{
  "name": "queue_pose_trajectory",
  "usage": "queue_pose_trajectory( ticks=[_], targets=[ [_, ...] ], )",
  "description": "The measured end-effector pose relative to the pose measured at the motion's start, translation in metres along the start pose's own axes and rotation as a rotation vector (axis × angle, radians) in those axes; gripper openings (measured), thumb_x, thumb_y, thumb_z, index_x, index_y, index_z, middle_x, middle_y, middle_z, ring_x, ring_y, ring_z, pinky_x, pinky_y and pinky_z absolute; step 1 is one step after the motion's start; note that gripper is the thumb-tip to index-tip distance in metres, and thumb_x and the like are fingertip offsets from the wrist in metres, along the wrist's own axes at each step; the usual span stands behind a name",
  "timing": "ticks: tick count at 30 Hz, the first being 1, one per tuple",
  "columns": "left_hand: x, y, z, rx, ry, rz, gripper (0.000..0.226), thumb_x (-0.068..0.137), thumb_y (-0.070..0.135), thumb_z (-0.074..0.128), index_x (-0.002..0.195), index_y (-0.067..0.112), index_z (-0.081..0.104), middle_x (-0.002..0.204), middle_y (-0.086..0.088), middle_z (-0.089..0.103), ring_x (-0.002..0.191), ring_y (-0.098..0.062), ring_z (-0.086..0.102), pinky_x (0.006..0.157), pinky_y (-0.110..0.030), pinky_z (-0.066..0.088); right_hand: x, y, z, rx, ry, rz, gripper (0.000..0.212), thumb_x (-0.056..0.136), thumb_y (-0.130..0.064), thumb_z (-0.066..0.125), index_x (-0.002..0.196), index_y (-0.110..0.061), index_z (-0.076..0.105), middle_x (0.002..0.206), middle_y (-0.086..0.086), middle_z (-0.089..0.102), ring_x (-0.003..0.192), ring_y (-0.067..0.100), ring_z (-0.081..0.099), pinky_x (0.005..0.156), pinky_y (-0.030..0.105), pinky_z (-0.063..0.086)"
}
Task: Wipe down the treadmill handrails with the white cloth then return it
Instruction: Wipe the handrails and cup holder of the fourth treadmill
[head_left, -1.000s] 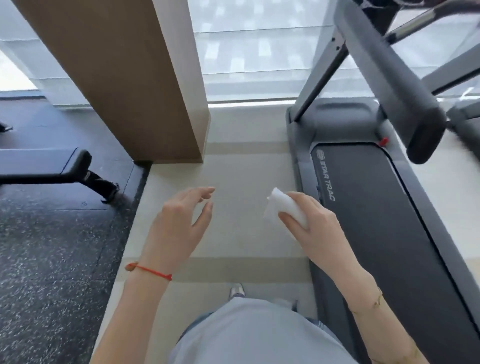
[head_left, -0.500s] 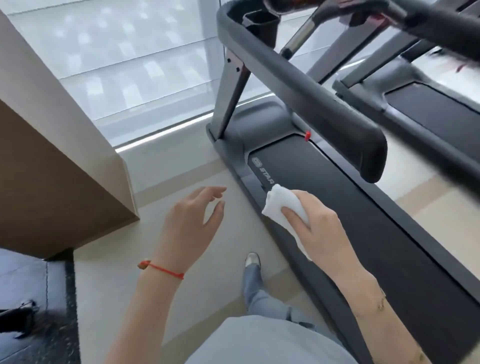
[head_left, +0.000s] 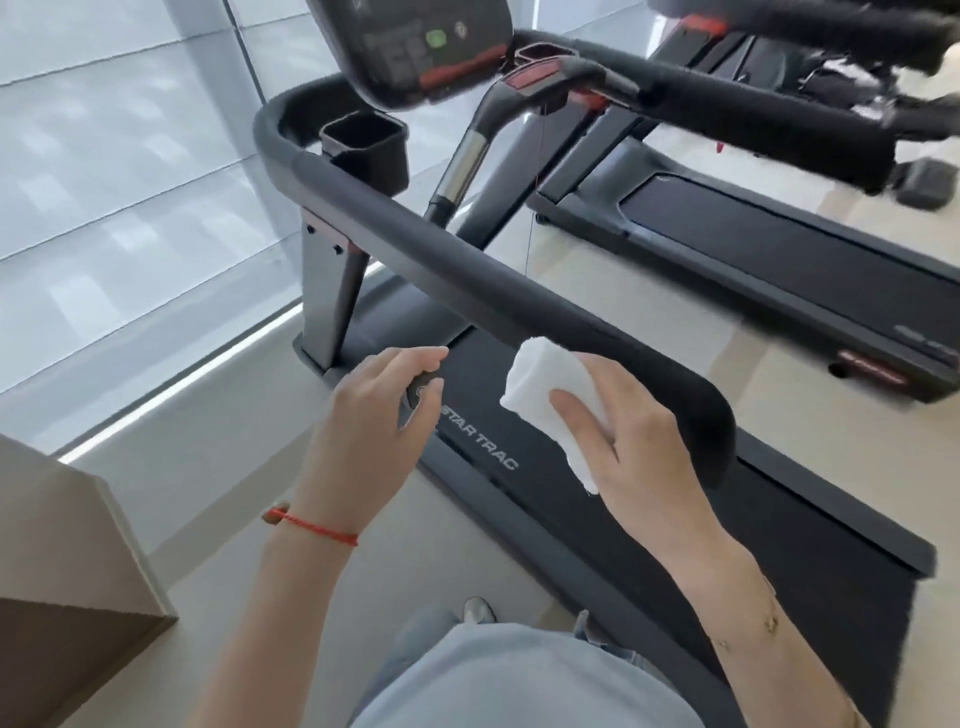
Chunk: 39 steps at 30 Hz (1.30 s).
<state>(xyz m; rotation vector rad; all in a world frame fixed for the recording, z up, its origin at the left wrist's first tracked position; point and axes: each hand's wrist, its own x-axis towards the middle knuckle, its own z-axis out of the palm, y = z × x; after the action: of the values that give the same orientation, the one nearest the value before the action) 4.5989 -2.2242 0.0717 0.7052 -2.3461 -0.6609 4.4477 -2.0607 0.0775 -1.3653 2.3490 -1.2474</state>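
Near handrail runs diagonally, bare along most of its top; rounded rear end just beside right hand, which grips white cloth. Cup holder and console crowd rail's front bend. Upright post blocks underside near front. Open air below rail over belt. Left hand hovers loose over deck edge, free floor to its left. Wooden block walls off far left. Far handrail beyond, second treadmill behind it.
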Motion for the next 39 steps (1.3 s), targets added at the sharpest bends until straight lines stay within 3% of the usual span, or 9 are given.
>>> queue_pose_trajectory(
  ticks=[6,13,16,28,31,34,39],
  targets=[
    [0.068,-0.022,0.017,-0.047,-0.107,0.164,0.026,0.096,0.014,0.060,0.121,0.013,0.067,0.112,0.005,0.068,0.103,-0.013,0.064,0.086,-0.037,0.055,0.022,0.000,0.015,-0.047,0.059,0.106,0.041,0.098,-0.041,0.045,0.131,-0.019,0.051,0.121,-0.008,0.058,0.113,0.009,0.052,0.096,0.026,0.043],
    [0.123,-0.044,0.028,-0.076,-0.254,0.329,0.028,0.096,0.017,0.058,0.123,0.014,0.065,0.114,0.006,0.068,0.107,-0.012,0.062,0.095,-0.033,0.052,0.027,-0.007,0.043,-0.111,0.204,0.258,0.046,0.097,-0.046,0.040,0.134,-0.021,0.049,0.126,-0.011,0.055,0.116,0.004,0.049,0.096,0.015,0.040],
    [0.142,-0.049,0.032,-0.085,-0.298,0.400,0.027,0.096,0.016,0.058,0.121,0.013,0.066,0.114,0.003,0.068,0.110,-0.016,0.061,0.096,-0.040,0.051,0.028,-0.011,0.055,-0.124,0.286,0.300,0.046,0.100,-0.045,0.037,0.136,-0.019,0.048,0.129,-0.011,0.054,0.120,0.006,0.048,0.098,0.015,0.038],
    [0.176,-0.040,0.061,-0.140,-0.447,0.537,0.027,0.095,0.013,0.060,0.121,0.013,0.067,0.119,0.001,0.066,0.117,-0.023,0.056,0.100,-0.049,0.045,0.030,-0.010,0.019,-0.515,0.693,0.229,0.046,0.106,-0.035,0.028,0.136,-0.005,0.046,0.139,0.005,0.050,0.121,0.022,0.048,0.106,0.024,0.032],
    [0.178,-0.039,0.068,-0.136,-0.471,0.524,0.027,0.095,0.014,0.060,0.121,0.013,0.066,0.119,0.000,0.066,0.117,-0.023,0.056,0.101,-0.050,0.044,0.033,0.005,0.000,-0.672,0.647,0.304,0.047,0.106,-0.035,0.026,0.137,-0.006,0.046,0.141,0.006,0.049,0.119,0.026,0.046,0.105,0.028,0.036],
    [0.178,-0.040,0.070,-0.130,-0.469,0.504,0.028,0.095,0.014,0.059,0.122,0.014,0.066,0.118,0.000,0.067,0.117,-0.022,0.056,0.102,-0.050,0.043,0.039,0.021,-0.001,-0.776,0.423,0.379,0.047,0.104,-0.037,0.027,0.134,-0.010,0.052,0.140,0.002,0.052,0.118,0.027,0.045,0.102,0.035,0.034],
    [0.182,-0.050,0.067,-0.122,-0.420,0.455,0.027,0.096,0.014,0.057,0.122,0.014,0.066,0.117,0.001,0.067,0.115,-0.022,0.057,0.101,-0.050,0.044,0.043,0.031,-0.005,-0.734,0.242,0.374,0.049,0.102,-0.039,0.026,0.133,-0.017,0.057,0.133,-0.007,0.059,0.128,0.021,0.046,0.108,0.034,0.028]
  ],
)
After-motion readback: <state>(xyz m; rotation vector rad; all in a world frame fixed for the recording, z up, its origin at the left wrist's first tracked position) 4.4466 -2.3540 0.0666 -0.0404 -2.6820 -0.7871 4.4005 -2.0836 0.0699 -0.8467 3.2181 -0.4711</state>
